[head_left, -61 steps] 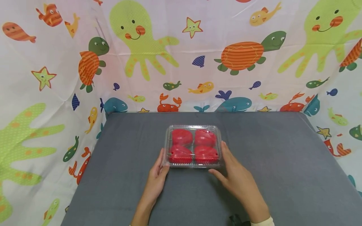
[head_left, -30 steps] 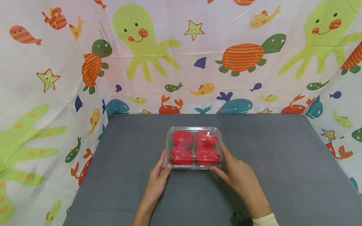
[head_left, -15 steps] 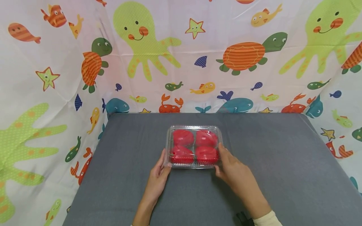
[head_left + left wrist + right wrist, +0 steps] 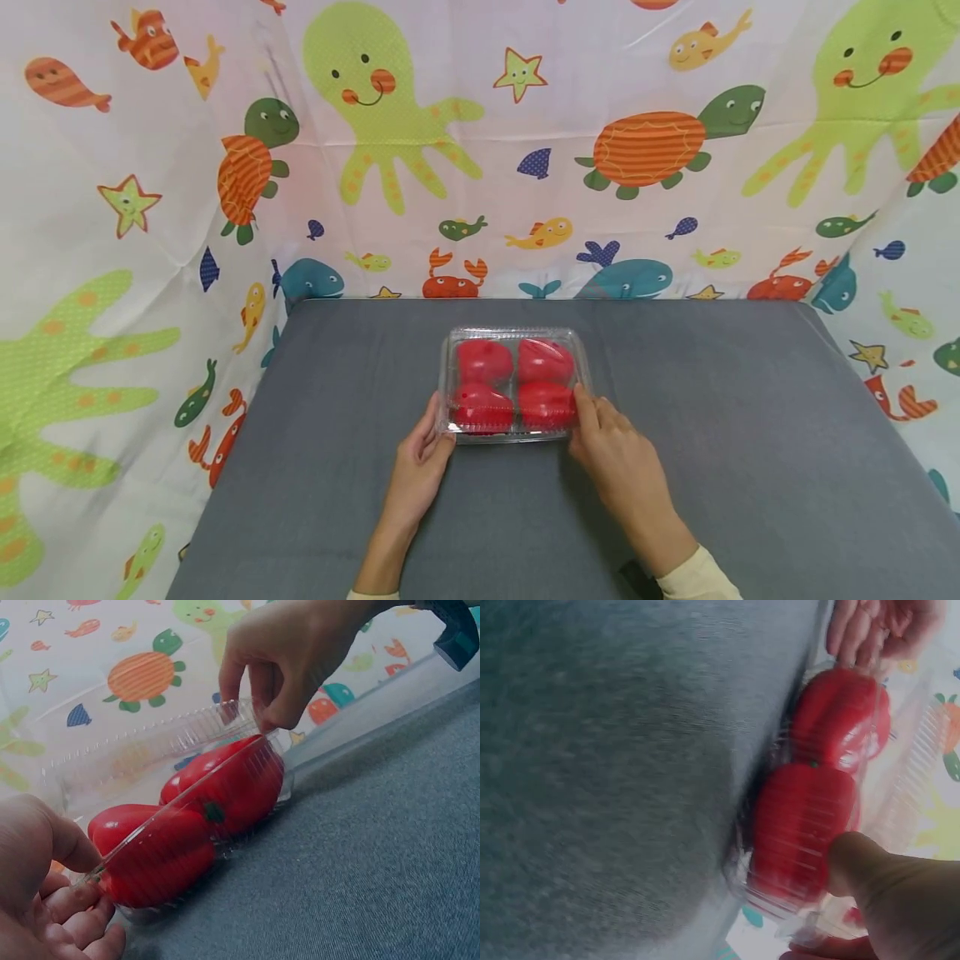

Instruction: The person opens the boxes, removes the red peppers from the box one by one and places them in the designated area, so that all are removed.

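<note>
A clear plastic clamshell box (image 4: 516, 332) of several red bell peppers (image 4: 484, 362) rests on the grey table, mid-view. My left hand (image 4: 418, 462) holds its near left corner; the left wrist view shows the thumb on the rim and curled fingers underneath. My right hand (image 4: 621, 457) pinches the lid edge at the near right corner, and in the left wrist view that hand (image 4: 289, 664) comes down from above, thumb and fingers bent. A green pepper stem (image 4: 214, 812) shows through the plastic. Whether the lid has parted from the base cannot be told.
Grey cloth (image 4: 750, 467) covers the table. A white curtain (image 4: 465, 125) printed with sea animals hangs along the back and both sides. Something dark, like a strap (image 4: 456, 641), is on the right wrist.
My right hand has gone from beside the box's right side to pinching the lid edge at the near right corner, fingers now more bent. My left hand keeps its hold.
</note>
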`<state>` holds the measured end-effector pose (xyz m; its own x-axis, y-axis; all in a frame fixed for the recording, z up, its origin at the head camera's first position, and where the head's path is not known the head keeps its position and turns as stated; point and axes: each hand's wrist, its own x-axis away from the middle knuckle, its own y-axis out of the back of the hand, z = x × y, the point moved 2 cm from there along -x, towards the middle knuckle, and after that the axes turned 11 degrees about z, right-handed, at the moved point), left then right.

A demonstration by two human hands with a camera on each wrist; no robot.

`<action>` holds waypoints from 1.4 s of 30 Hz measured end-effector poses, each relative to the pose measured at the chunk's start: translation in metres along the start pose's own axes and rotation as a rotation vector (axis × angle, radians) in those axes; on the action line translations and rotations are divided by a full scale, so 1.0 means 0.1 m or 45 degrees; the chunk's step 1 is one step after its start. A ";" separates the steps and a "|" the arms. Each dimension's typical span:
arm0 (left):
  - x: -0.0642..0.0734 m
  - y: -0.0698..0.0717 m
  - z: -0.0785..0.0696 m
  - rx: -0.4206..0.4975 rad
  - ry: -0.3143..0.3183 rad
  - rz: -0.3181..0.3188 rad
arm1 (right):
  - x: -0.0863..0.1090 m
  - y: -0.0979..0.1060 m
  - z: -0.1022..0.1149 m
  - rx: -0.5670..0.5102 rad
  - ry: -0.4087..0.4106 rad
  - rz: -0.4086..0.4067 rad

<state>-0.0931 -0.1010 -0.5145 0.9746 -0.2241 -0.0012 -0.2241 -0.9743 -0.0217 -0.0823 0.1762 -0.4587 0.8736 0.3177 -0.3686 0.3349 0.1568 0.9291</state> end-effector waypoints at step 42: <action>0.01 0.00 -0.04 0.049 -0.029 0.007 | -0.34 0.54 -0.12 -0.393 -0.190 -0.232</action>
<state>-0.0923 -0.1011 -0.5107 0.9732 -0.2287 -0.0245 -0.2298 -0.9714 -0.0602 -0.0983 0.1849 -0.3958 0.8590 0.1230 -0.4971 0.3871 0.4794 0.7876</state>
